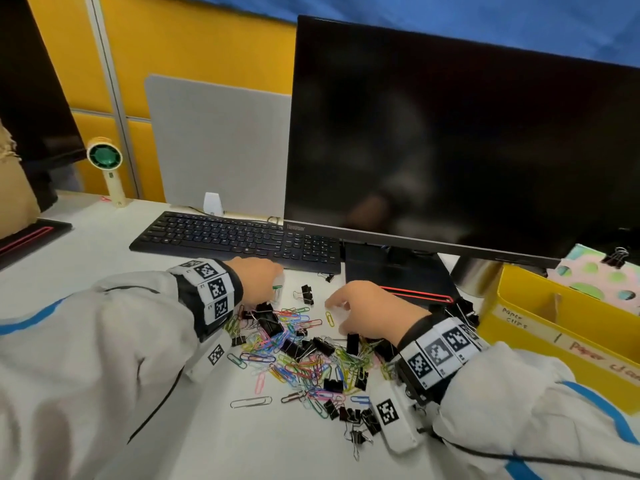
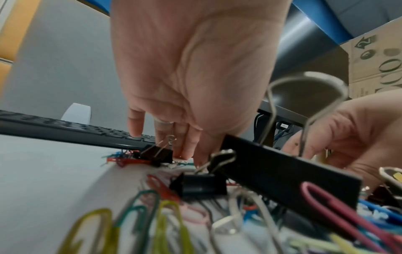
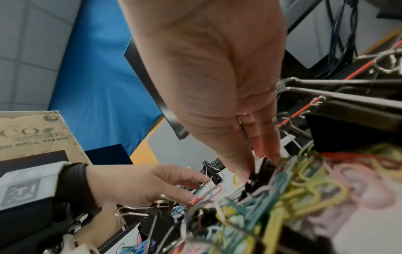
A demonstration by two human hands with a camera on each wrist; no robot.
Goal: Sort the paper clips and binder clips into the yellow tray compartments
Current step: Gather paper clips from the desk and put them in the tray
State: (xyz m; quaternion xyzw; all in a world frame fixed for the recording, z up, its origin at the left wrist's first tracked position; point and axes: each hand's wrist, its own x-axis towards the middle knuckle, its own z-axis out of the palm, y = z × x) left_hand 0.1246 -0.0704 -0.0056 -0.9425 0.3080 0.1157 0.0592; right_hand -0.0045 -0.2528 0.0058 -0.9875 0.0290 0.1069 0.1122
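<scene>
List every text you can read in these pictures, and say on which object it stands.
"ThinkVision": monitor bezel, small, barely legible.
"Paper clips": handwritten on the yellow tray, near label.
"Paper cl...": second tray label, cut off.
"...RO ROLL TISSUE": cardboard box; "CO" above it.
Keyboard keys: too small.

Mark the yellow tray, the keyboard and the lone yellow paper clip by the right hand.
yellow tray [image 1: 519,308]: head view, on its near outer wall.
keyboard [image 1: 221,233]: head view, on its middle key rows.
yellow paper clip [image 1: 329,318]: head view, on its wire loop.
</scene>
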